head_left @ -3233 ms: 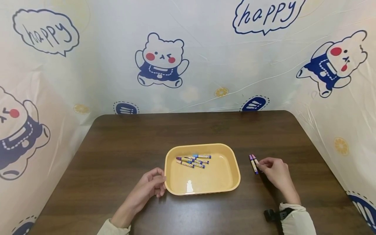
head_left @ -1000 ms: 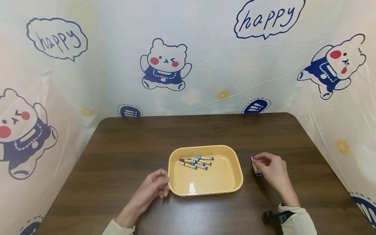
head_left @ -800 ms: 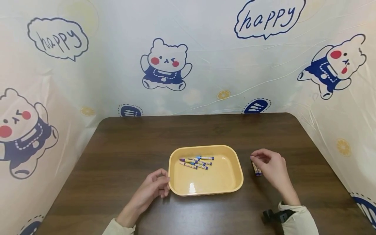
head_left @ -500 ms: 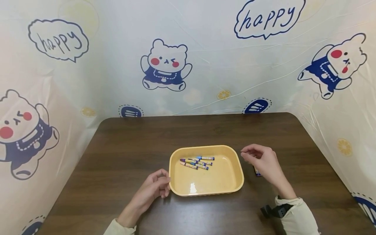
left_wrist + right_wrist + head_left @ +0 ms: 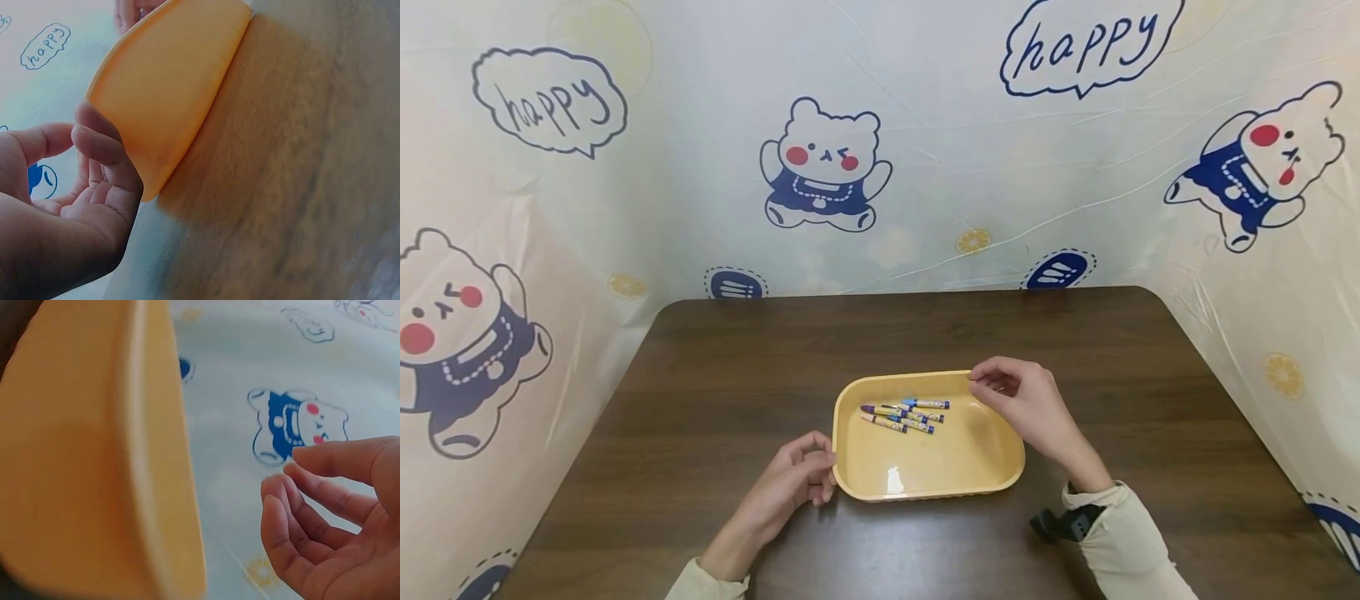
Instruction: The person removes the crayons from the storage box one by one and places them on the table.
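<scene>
A yellow tray (image 5: 925, 475) stands on the table with several crayons (image 5: 904, 414) loosely heaped in its left half. My left hand (image 5: 786, 487) holds the tray's left rim with its fingertips; in the left wrist view they meet the rim, while the other fingers curl outside the wall. Over the tray's far right corner hovers my right hand (image 5: 1022, 404), thumb and forefinger close together. In the right wrist view nothing shows between those fingers (image 5: 340, 459). The spot right of the tray where two crayons lay is now behind the right hand and wrist.
The dark wooden table (image 5: 737, 350) has rounded far corners. A printed curtain (image 5: 925, 167) hangs behind it and along both sides. A black strap device (image 5: 1067, 525) sits on the right wrist, over a pale sleeve (image 5: 1120, 542).
My right hand has left the two crayons beside the tray and moved left, over the tray's far right corner. The left hand stays at the rim, and the crayons inside have not moved.
</scene>
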`<state>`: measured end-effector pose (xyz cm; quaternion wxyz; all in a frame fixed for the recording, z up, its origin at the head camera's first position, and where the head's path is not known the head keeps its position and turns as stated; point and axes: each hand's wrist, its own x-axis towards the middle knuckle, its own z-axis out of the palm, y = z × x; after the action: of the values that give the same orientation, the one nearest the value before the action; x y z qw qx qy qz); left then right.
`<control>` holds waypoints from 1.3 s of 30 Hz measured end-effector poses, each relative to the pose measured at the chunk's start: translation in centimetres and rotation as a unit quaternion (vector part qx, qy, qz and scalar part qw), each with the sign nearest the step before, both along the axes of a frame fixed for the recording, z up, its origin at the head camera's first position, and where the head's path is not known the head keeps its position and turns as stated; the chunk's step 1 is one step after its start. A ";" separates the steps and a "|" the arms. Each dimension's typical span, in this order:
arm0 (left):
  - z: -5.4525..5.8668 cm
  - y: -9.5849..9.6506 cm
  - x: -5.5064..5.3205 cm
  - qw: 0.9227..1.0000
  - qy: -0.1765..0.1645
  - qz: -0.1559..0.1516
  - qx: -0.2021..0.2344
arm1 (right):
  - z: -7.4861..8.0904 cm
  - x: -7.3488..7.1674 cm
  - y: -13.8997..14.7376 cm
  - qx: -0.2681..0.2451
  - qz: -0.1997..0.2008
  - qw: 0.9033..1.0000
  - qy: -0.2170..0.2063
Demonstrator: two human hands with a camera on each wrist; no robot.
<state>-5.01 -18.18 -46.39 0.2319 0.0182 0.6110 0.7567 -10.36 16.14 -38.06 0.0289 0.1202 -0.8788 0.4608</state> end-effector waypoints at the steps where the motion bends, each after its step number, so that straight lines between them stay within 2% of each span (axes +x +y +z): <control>1: 0.0 0.0 0.0 1.000 0.002 -0.002 0.000 | 0.1 0.0 -0.4 -0.008 0.008 1.000 -0.007; 9: 0.0 0.1 0.1 1.000 0.019 -0.014 0.006 | 0.7 0.3 -3.9 -0.067 0.066 0.995 -0.041; 14: 0.0 0.0 0.1 1.000 0.022 -0.013 0.004 | 0.2 0.7 -6.4 -0.076 0.097 0.991 -0.055; 16: 0.0 0.0 0.0 1.000 0.023 -0.012 0.003 | -0.5 0.8 -7.2 -0.063 0.105 0.992 -0.044; 21: -0.1 0.1 -0.1 1.000 0.027 -0.014 0.002 | -2.6 0.4 -8.2 -0.008 0.087 0.996 0.020; 23: -0.1 0.1 -0.1 1.000 0.027 -0.013 0.001 | -3.5 0.2 -8.5 0.009 0.087 0.996 0.032; 27: -0.1 -0.1 0.0 1.000 0.023 -0.011 -0.001 | -4.8 0.2 -9.0 0.025 0.115 0.992 0.037; 32: -0.1 -0.1 0.0 1.000 0.022 -0.009 0.002 | -5.5 0.1 -9.4 0.043 0.145 0.988 0.039; 37: -0.1 -0.1 0.0 1.000 0.022 -0.007 0.000 | -6.0 -0.1 -9.5 0.070 0.149 0.986 0.040; 39: -0.1 -0.1 0.0 1.000 0.024 -0.010 0.002 | -6.3 -0.2 -9.5 0.084 0.141 0.985 0.053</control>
<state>-5.00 -18.31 -46.50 0.2247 0.0435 0.6150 0.7546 -10.55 6.60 -44.31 0.0003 0.2692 -0.8858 0.3781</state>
